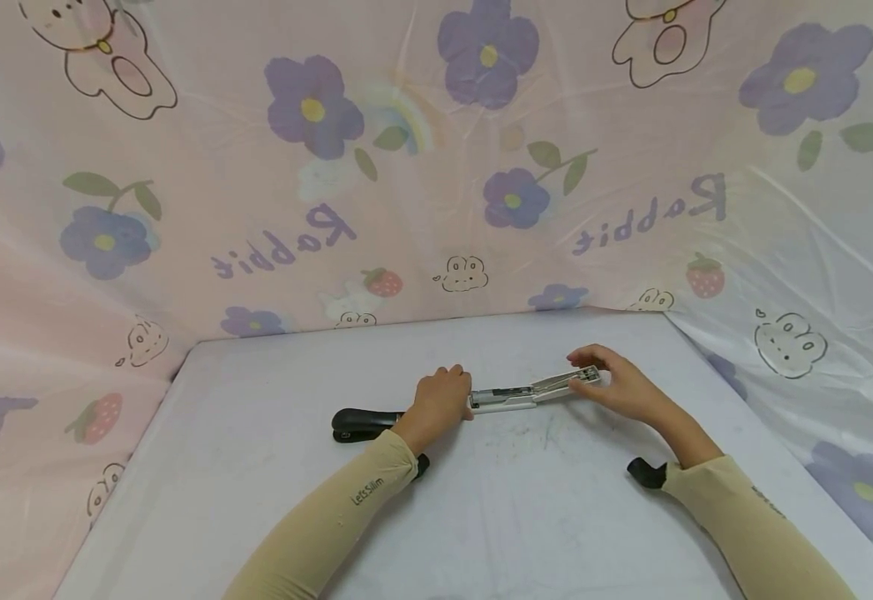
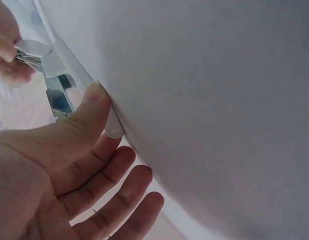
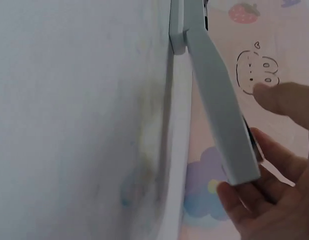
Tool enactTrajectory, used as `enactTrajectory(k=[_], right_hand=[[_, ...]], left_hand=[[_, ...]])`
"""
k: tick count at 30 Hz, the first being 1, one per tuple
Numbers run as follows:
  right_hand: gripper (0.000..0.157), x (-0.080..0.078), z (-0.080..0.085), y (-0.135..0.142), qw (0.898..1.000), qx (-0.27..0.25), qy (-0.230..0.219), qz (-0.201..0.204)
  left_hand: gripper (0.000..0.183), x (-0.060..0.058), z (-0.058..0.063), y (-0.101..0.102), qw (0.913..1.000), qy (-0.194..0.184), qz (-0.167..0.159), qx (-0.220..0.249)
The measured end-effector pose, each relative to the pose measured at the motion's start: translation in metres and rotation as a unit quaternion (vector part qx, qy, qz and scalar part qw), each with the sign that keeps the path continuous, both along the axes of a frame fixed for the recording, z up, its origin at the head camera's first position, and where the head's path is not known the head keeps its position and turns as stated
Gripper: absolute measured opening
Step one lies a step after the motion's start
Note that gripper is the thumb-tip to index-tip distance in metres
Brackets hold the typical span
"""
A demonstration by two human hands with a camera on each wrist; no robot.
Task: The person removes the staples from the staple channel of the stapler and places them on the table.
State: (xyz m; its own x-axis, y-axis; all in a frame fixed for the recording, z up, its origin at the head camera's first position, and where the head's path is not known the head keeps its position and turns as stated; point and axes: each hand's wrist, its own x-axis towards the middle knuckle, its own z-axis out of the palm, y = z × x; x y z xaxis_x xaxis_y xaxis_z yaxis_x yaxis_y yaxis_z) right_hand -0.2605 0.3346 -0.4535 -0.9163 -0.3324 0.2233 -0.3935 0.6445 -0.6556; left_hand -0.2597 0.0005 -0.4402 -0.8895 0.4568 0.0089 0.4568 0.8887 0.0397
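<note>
A white stapler (image 1: 504, 407) lies spread open along its length, with its metal inner channel showing. My left hand (image 1: 440, 400) grips its left end; in the left wrist view the thumb (image 2: 94, 95) presses on the white side and the other fingers curl below. My right hand (image 1: 624, 387) holds the far right end of the stapler's hinged arm (image 3: 219, 105), which tilts up off the table. In the right wrist view, fingertips sit around the arm's end while one digit stands apart from it.
A black stapler (image 1: 357, 423) lies on the white table (image 1: 256, 500) just left of my left hand, partly hidden by it. Patterned cloth (image 1: 406, 208) hangs behind the table and at its sides. Black pieces (image 1: 645, 473) show at both sleeve cuffs.
</note>
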Motion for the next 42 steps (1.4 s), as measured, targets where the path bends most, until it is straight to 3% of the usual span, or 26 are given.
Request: enactTrajectory(k=[5,9,19,42], right_hand=[[0.036,0.0,0.002,-0.011,0.996,0.011,0.091,-0.018],[0.033,0.0,0.003,-0.021,0.992,0.012,0.122,-0.019],[0.031,0.003,0.004,-0.049,0.994,0.002,0.104,0.028],[0.031,0.004,-0.006,-0.092,0.994,0.02,0.076,0.079]], left_hand=[[0.04,0.0,0.002,0.0,1.0,-0.006,0.001,-0.003],[0.039,-0.001,0.002,0.0,0.9999,-0.015,0.003,-0.002],[0.035,-0.004,-0.002,-0.004,0.9989,-0.034,0.009,0.031],[0.034,-0.002,0.0,-0.004,0.9984,-0.039,0.017,0.036]])
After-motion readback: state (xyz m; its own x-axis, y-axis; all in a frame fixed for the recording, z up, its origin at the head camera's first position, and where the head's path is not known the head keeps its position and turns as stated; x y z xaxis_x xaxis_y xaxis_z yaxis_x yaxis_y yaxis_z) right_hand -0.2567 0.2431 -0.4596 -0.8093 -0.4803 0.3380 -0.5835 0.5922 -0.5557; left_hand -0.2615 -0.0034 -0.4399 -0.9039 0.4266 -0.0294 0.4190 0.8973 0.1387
